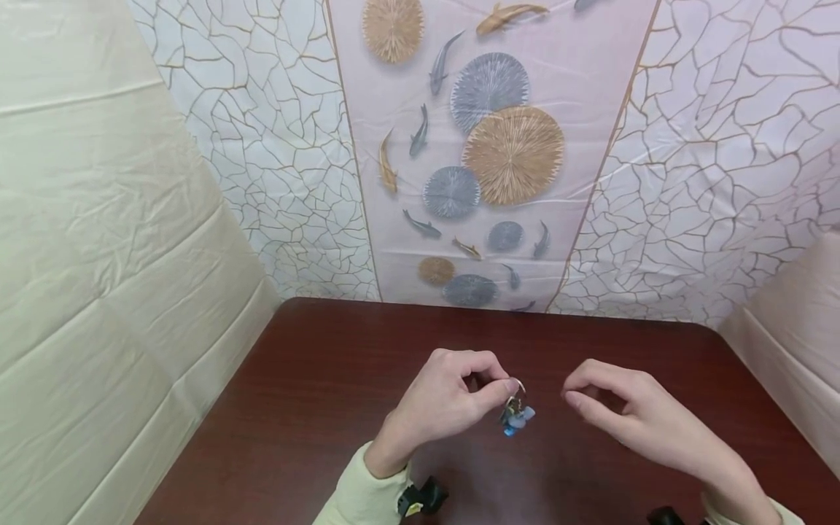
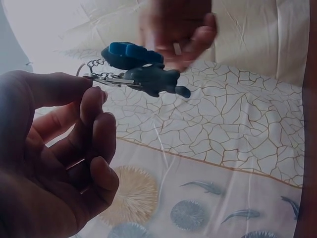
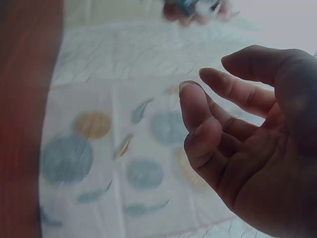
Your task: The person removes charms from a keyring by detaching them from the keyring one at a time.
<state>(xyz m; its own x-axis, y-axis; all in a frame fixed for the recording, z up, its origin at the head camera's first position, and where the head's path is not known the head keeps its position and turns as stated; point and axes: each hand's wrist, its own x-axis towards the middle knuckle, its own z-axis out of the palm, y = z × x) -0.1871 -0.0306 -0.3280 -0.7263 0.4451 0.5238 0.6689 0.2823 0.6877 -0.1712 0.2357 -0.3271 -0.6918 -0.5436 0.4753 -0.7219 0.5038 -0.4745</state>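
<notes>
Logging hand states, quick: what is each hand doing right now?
Left hand: pinching the keychain by its ring.
Right hand: open, fingers loosely curled, holding nothing.

A keyring (image 1: 516,388) with blue and grey charms (image 1: 517,419) is hanging above the table, pinched at its metal ring, charms dangling below on short chains.

Right hand (image 2: 178,29) blurred in left wrist view, keyring charms (image 3: 198,7) blurred and edge-cropped in right wrist view, wrist devices (image 1: 420,499) cut off
</notes>
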